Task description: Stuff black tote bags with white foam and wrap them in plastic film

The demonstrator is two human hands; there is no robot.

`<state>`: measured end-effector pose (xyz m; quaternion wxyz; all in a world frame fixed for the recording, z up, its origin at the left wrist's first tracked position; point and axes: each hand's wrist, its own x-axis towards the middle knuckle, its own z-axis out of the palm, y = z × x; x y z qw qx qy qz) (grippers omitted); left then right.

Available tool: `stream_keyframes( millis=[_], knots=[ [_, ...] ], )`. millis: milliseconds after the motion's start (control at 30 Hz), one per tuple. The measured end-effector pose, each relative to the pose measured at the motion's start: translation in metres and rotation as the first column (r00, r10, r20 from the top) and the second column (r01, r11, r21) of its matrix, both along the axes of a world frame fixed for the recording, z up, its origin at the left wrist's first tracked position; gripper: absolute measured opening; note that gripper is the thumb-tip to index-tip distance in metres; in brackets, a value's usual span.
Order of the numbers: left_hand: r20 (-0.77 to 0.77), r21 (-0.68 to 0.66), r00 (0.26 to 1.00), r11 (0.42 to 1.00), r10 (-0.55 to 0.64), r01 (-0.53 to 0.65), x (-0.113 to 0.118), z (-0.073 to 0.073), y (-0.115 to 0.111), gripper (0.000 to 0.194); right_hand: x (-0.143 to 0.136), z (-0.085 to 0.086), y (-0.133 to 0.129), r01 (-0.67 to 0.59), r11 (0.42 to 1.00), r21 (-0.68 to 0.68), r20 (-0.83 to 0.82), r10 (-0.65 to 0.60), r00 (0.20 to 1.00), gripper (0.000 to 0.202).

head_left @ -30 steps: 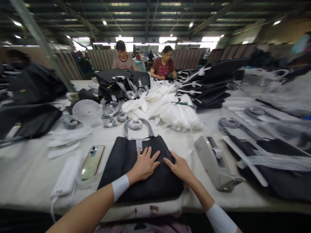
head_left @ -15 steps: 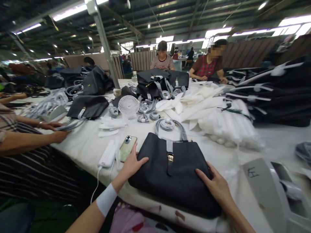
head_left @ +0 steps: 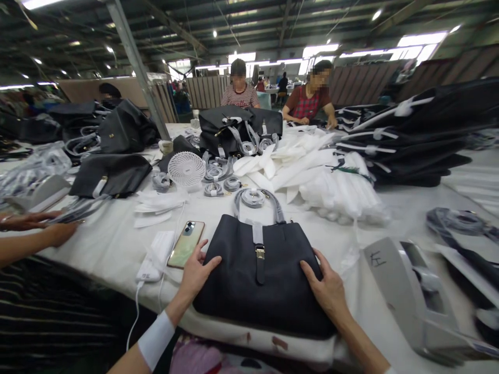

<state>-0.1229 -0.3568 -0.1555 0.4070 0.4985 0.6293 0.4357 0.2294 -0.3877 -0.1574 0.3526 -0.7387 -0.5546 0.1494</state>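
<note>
A black handbag (head_left: 237, 291) lies on the white-covered table in front of me, its wrapped handles pointing away. A strap with a gold-coloured buckle (head_left: 260, 253) runs down its front. My left hand (head_left: 197, 272) grips the bag's left side, thumb on the front panel and fingers around the edge. On the opposite side my right hand (head_left: 325, 285) holds it the same way, thumb on the front. Behind the bag, near its handles, sits a coiled, wrapped strap (head_left: 252, 197). A phone (head_left: 186, 244) lies just beyond my left hand.
Left stand a white power bank (head_left: 156, 254) with a cable and a small white fan (head_left: 186, 170). A grey tape dispenser (head_left: 405, 291) is at right. White padding (head_left: 296, 161) and stacked black bags (head_left: 413, 140) lie behind. A co-worker's hands (head_left: 58, 228) work at far left.
My view has turned to the right, so the scene sits further left. Both hands keep their hold on the handbag, which stays in about the same place on the table.
</note>
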Motion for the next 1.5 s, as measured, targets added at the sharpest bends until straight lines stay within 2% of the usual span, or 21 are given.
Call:
stream_keyframes(
  millis=[100, 167, 233, 333, 400, 467, 567, 700, 867, 1000, 1167, 1267, 1500],
  knots=[
    [0.147, -0.019, 0.989, 1.0, 0.006, -0.003, 0.001, 0.002, -0.004, 0.095, -0.001, -0.007, 0.001, 0.047, 0.998, 0.035, 0.063, -0.05, 0.997, 0.073],
    [0.287, -0.047, 0.957, 0.997, -0.044, 0.06, 0.001, 0.006, -0.006, 0.104, -0.002, -0.01, 0.001, 0.065, 0.997, 0.036, 0.091, -0.068, 0.994, 0.072],
    [0.317, -0.051, 0.94, 0.987, -0.127, 0.15, 0.0, 0.01, -0.007, 0.101, -0.002, -0.01, 0.001, 0.064, 0.997, 0.03, 0.11, -0.067, 0.992, 0.07],
    [0.085, -0.012, 0.97, 0.973, -0.228, 0.229, -0.002, 0.011, -0.004, 0.082, -0.002, -0.007, 0.0, 0.053, 0.998, 0.017, 0.125, -0.054, 0.991, 0.068],
    [-0.1, 0.021, 0.97, 0.974, -0.224, 0.227, -0.002, 0.008, 0.0, 0.074, 0.0, -0.003, -0.004, 0.038, 0.999, 0.017, 0.112, -0.039, 0.993, 0.067],
    [-0.19, 0.05, 0.963, 0.978, -0.192, 0.205, -0.002, 0.003, 0.004, 0.069, 0.005, 0.002, -0.01, 0.031, 0.999, 0.021, 0.081, -0.033, 0.996, 0.064],
    [-0.203, 0.08, 0.966, 0.981, -0.158, 0.178, 0.0, -0.004, 0.007, 0.062, 0.011, 0.005, -0.024, 0.018, 1.0, 0.015, 0.047, -0.019, 0.999, 0.055],
    [-0.16, 0.098, 0.979, 0.985, -0.126, 0.143, 0.001, -0.01, 0.005, 0.063, 0.007, 0.001, -0.036, 0.004, 0.998, 0.059, 0.051, -0.007, 0.999, 0.05],
    [-0.134, 0.155, 0.986, 0.981, -0.096, 0.117, -0.001, -0.012, -0.001, 0.065, -0.003, -0.005, -0.035, 0.14, 0.986, 0.089, -0.088, -0.132, 0.987, 0.052],
    [-0.195, 0.166, 0.977, 0.979, -0.084, 0.117, -0.002, -0.011, -0.003, 0.065, -0.005, -0.005, -0.036, 0.185, 0.978, 0.098, -0.233, -0.158, 0.959, 0.06],
    [-0.255, 0.174, 0.963, 0.976, -0.083, 0.13, -0.001, -0.011, 0.0, 0.064, -0.007, -0.003, -0.037, 0.16, 0.986, 0.058, -0.097, -0.154, 0.983, 0.058],
    [-0.242, 0.17, 0.965, 0.975, -0.097, 0.141, 0.002, -0.01, 0.002, 0.061, -0.007, -0.005, -0.035, 0.127, 0.988, 0.087, -0.019, -0.126, 0.992, 0.056],
    [-0.317, 0.201, 0.948, 0.977, -0.008, 0.075, 0.008, -0.008, 0.004, 0.048, -0.008, -0.011, -0.029, 0.092, 0.974, 0.209, 0.21, -0.137, 0.968, 0.046]
  ],
)
